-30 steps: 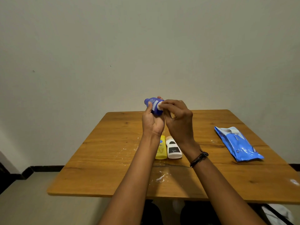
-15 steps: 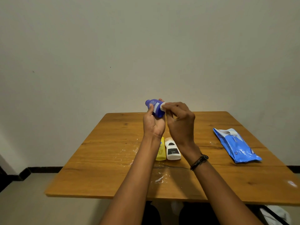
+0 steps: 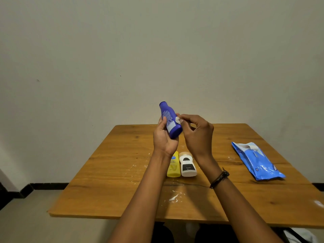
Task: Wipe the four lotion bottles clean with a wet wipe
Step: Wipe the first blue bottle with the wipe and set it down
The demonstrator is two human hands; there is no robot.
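Blue plastic stands out in the head view: a blue lotion bottle is held up in the air over the far half of the wooden table. It tilts with its narrow cap end up and to the left, and its printed back label faces the camera. The left hand has its grip closed round the lower body of the bottle, thumb on the label side and fingers behind it. The right hand pinches a small white wad of wet wipe between thumb and fingertips and presses it against the bottle's right edge. A dark bracelet sits on the right wrist.

On the table below the hands, a yellow lotion bottle and a white lotion bottle with a black label lie side by side, touching or nearly so. A blue wet-wipe pack lies well apart to the right, its flap peeled back. White smears mark the wood nearer the camera. A plain pale wall rises behind.
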